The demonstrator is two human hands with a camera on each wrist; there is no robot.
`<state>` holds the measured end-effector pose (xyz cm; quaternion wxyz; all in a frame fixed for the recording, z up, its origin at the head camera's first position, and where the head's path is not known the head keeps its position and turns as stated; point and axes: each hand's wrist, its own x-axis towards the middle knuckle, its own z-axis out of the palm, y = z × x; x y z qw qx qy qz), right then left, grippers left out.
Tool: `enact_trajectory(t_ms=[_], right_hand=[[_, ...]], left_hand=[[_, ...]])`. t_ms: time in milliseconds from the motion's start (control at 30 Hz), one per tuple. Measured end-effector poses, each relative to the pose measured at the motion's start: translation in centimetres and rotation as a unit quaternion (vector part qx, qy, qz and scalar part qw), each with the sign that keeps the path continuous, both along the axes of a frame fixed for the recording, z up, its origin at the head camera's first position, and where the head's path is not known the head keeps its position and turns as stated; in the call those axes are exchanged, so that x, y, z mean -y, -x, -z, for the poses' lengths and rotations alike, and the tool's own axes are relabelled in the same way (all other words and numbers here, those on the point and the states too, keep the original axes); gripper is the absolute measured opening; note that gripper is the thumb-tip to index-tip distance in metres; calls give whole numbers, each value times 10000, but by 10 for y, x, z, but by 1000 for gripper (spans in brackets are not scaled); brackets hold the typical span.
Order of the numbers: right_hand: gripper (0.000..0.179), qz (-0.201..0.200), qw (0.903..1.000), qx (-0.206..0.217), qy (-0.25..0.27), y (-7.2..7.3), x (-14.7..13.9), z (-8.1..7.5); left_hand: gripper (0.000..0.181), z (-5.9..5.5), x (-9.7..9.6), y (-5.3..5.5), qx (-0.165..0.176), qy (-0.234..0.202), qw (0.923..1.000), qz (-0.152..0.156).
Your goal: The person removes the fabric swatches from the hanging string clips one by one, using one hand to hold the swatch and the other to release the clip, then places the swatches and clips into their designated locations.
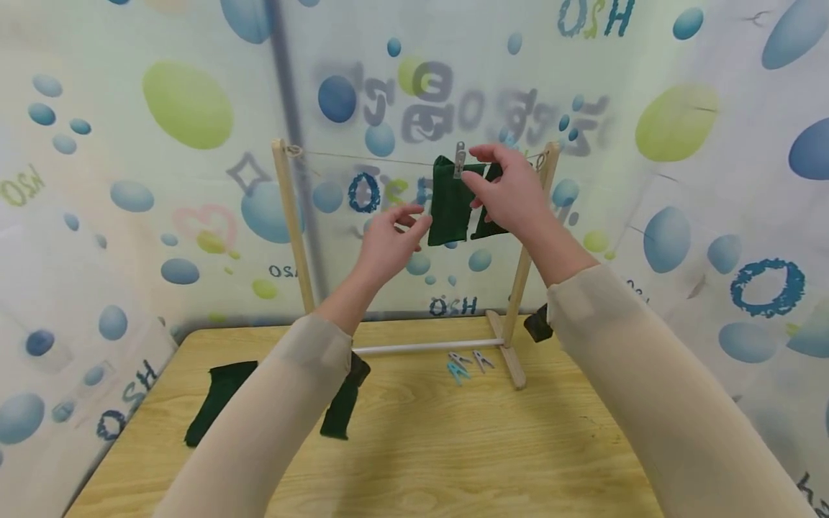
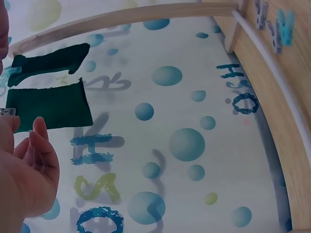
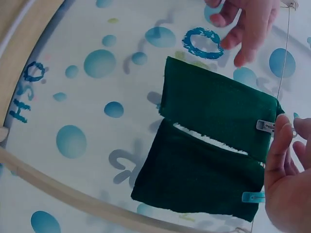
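Observation:
Two dark green cloth pieces hang side by side from a string line. A grey clothespin (image 1: 460, 160) grips the top of the left cloth piece (image 1: 451, 205), whose upper left corner is bunched. Beside that clothespin is my right hand (image 1: 512, 188), thumb and index finger parted around its near side without a visible pinch. The right cloth piece (image 3: 199, 170) is held by a blue clothespin (image 3: 253, 197) and partly hidden behind this hand in the head view. My left hand (image 1: 391, 244), fingers loosely bent, hovers just left of the left cloth piece, holding nothing.
A wooden frame (image 1: 294, 230) carries the string (image 1: 369, 157), with a white bar (image 1: 427, 347) low across it. Several loose clothespins (image 1: 456, 370) lie on the wooden table (image 1: 492, 446). Green cloths (image 1: 223, 396) lie at left, and a dark object (image 1: 539, 325) sits by the right sleeve.

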<state>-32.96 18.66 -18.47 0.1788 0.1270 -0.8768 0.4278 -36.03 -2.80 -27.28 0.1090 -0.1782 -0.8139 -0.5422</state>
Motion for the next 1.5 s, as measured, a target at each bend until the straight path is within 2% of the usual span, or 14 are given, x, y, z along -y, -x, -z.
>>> enact_trajectory(t_ms=[233,433,567,800,967,1167,1300,1500], right_hand=[[62,72,9999,91,-113,9,10,-13],[64,81,9991,331,-241,17,14,-17],[64,30,9988,426,-228,22,13,-17],[60,-43,9987,505,-38,25,10,-16],[56,-69,9991,397,144,26,12,-15],[47,-127,9993,275,216,27,13,-15],[46,-113,9994,288,178,26,13,-16],[48,23,9991,409,-72,24,13,-20]], left_hand=[[56,-18,-16,10,354,-493,9979,239],[54,-19,-21,21,544,-787,9949,317],[50,-19,-21,27,686,-1202,9888,557],[50,-25,-23,29,1100,-1682,9765,773],[44,-29,-25,29,1156,-1756,9744,800],[42,-29,-25,30,1185,-1924,9708,804],[42,-28,-22,30,1145,-1903,9720,772],[36,-29,-17,29,913,-1387,9854,367]])
